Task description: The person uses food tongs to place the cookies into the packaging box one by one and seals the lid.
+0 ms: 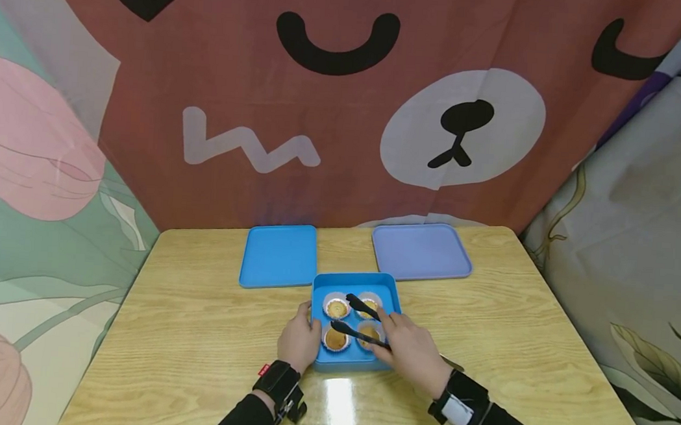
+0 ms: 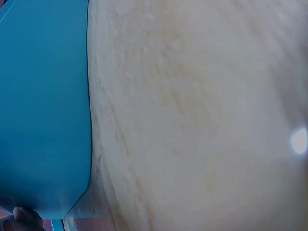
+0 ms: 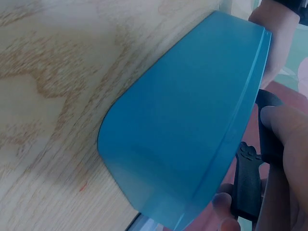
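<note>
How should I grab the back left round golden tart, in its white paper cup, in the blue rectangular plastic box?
Probably from above, pinching opposite sides of the paper cup: the tart sits face up, while the box's walls surround it.

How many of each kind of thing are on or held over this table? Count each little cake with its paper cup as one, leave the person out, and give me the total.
Flat trays: 2 (blue tray, purple tray)
Blue box: 1
Small cakes: 4
Pair of tongs: 1
Total: 8
</note>
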### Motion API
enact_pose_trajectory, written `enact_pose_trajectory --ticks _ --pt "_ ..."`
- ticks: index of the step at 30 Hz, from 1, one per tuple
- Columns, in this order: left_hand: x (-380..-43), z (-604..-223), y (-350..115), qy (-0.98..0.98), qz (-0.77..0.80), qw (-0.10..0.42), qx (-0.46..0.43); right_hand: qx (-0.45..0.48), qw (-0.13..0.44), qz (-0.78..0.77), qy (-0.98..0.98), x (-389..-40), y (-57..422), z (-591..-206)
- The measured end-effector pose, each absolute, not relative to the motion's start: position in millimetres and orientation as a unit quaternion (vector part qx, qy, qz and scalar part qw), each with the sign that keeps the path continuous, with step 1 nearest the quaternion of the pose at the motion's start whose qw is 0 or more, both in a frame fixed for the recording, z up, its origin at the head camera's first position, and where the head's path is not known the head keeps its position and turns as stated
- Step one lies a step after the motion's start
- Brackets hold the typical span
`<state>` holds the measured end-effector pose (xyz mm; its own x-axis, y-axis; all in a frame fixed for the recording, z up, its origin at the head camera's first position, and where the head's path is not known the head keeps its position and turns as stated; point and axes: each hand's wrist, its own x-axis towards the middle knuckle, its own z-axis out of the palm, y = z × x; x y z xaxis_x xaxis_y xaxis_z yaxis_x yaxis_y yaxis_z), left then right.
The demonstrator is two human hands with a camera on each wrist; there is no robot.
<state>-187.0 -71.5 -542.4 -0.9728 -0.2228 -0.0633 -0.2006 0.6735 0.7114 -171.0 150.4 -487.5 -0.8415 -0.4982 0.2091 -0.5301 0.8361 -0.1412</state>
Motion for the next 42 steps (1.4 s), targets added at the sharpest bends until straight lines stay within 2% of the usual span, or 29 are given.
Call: enact_pose_trajectory --ticks 15,24,42 --pt "-186 -543 -71 -0.917 -0.382 0.016 0.116 0.166 0.123 0.113 -0.972 -185 186 -479" --pt "-186 -542 -71 -0.915 -0.386 0.008 0.116 0.129 0.175 0.109 -0.970 -191 223 -473" --pt "-186 -542 -71 -0.915 -0.388 0.009 0.115 0.035 0.221 0.120 -0.967 -194 286 -484"
